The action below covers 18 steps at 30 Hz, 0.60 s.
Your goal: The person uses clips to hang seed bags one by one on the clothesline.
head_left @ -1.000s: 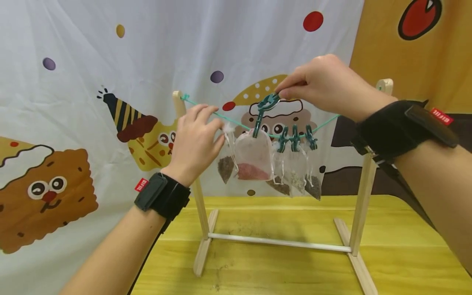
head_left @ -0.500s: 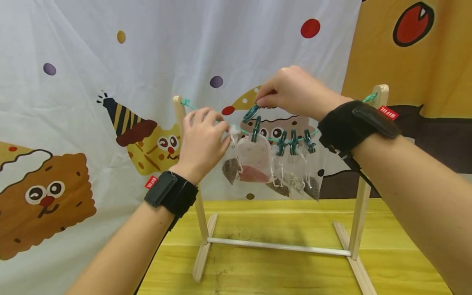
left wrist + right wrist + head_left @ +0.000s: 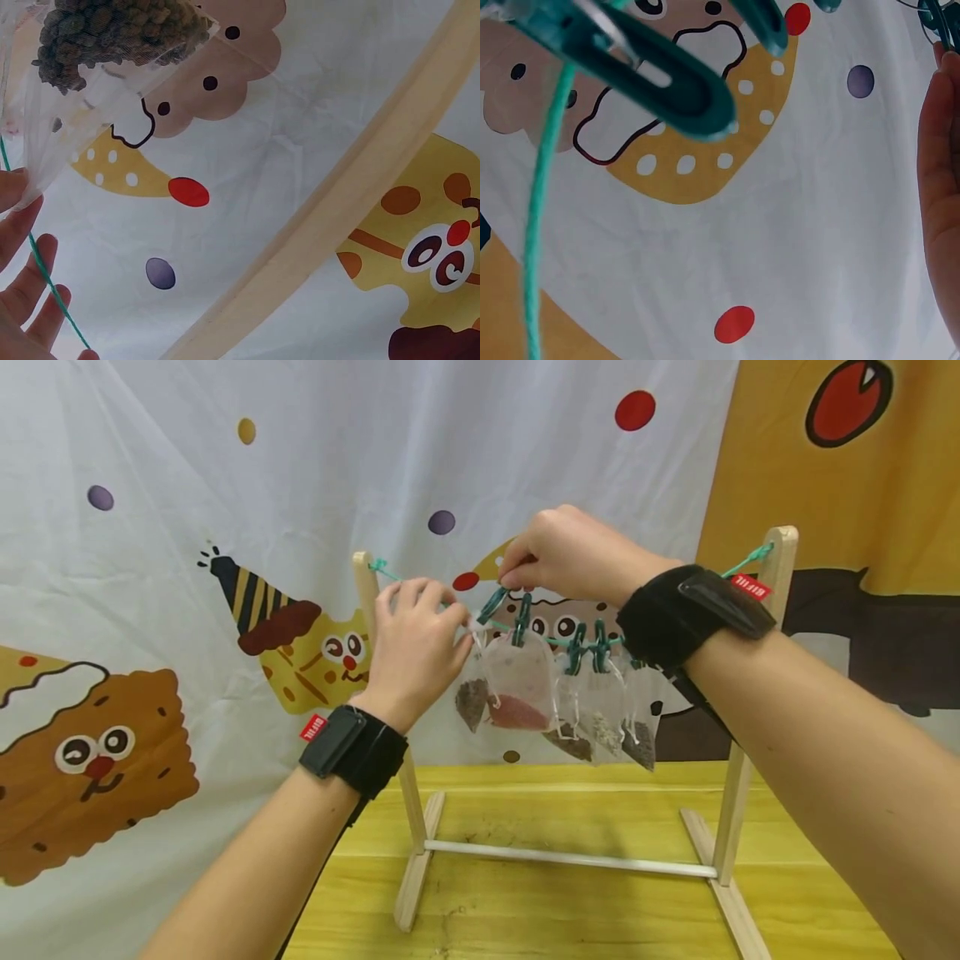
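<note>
My left hand (image 3: 420, 631) pinches the gathered top of a sheer mesh pouch (image 3: 105, 45) at the green cord (image 3: 51, 281), between thumb and forefinger. Dark granules fill the pouch's lower end. My right hand (image 3: 573, 556) holds a dark green clothespin (image 3: 492, 605) by its handle end, tilted down to the left, its tip close over the cord and the pinched pouch. Just right of it, a pouch with pink contents (image 3: 519, 681) hangs from another clothespin (image 3: 522, 618). In the right wrist view, the held clothespin (image 3: 945, 22) shows only partly.
Further right on the cord, several pouches (image 3: 603, 727) hang from green clothespins (image 3: 599, 647); my right wrist strap covers part of that end. Wooden posts (image 3: 750, 718) support the cord, joined low by a white rod (image 3: 570, 857). Behind hangs a printed cloth (image 3: 300, 485).
My right hand has moved left and down, bringing the clothespin beside the pinched pouch. My left hand has shifted slightly right with the pouch, still pinching it.
</note>
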### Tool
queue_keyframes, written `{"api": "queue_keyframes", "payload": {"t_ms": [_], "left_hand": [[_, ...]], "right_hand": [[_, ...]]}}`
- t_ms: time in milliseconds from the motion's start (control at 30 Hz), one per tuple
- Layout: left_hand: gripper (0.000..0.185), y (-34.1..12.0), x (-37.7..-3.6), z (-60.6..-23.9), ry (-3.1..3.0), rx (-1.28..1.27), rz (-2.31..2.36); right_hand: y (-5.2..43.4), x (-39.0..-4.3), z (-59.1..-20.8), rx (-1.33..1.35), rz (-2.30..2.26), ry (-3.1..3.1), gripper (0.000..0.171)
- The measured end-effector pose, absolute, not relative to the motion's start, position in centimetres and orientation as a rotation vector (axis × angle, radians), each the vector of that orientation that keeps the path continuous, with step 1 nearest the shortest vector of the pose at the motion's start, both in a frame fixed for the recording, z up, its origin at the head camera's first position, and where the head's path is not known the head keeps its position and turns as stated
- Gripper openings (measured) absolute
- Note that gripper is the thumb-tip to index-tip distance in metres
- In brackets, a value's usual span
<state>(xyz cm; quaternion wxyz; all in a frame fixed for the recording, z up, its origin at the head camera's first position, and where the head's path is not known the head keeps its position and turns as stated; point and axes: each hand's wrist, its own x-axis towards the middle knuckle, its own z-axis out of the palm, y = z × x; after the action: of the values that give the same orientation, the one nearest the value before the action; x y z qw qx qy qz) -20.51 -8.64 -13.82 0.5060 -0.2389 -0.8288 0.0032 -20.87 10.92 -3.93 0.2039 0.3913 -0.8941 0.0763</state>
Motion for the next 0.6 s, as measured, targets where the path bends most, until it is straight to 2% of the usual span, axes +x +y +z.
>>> {"api": "queue_keyframes", "payload": {"t_ms": [600], "left_hand": [[0.014, -9.0, -20.8, -14.0, -2.024, -0.556, 0.025]], "right_hand": [[9.2, -20.8, -3.7, 1.098, 0.075, -2.537, 0.014]]}}
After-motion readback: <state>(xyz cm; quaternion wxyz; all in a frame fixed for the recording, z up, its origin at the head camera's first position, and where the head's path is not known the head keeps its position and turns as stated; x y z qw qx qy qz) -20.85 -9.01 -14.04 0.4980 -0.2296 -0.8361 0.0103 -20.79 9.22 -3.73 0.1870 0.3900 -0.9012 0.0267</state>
